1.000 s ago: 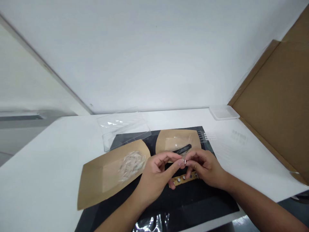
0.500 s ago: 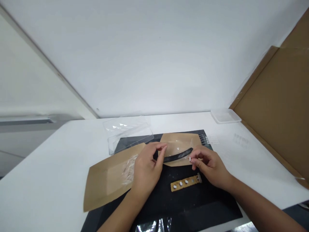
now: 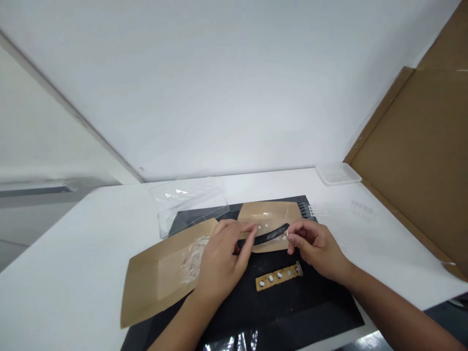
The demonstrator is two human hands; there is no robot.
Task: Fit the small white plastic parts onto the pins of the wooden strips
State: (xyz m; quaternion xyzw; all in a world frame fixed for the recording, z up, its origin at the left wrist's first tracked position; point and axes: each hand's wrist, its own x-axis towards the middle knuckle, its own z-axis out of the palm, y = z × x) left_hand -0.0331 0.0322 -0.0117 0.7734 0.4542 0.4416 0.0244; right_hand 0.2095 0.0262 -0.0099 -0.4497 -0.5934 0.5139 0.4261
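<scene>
My right hand [image 3: 317, 247] pinches a small white piece [image 3: 287, 234] between thumb and fingers, over the right side of a small brown paper tray [image 3: 252, 210]. My left hand [image 3: 224, 253] has thumb and index finger drawn together at the tray's left side; whether anything is between the tips I cannot make out. Inside the tray lie a curved black strip [image 3: 272, 236] and small white pieces [image 3: 266, 225]. Below, on a black mat [image 3: 285, 312], rests a tan strip [image 3: 268, 286] with several round spots, some filled with white discs, and a clear end piece.
A larger brown paper tray [image 3: 141, 287] holding clear plastic bits [image 3: 192, 261] stands at the left. Behind it are clear plastic lids [image 3: 193, 207]. At the back right sit a white plastic tray [image 3: 338, 174], a sheet of white dots [image 3: 319, 210] and a cardboard panel [image 3: 413, 161].
My left fingertips have moved slightly down and right relative to the small tray. Another white piece now shows beside them. My right hand keeps its pinch on the white piece.
</scene>
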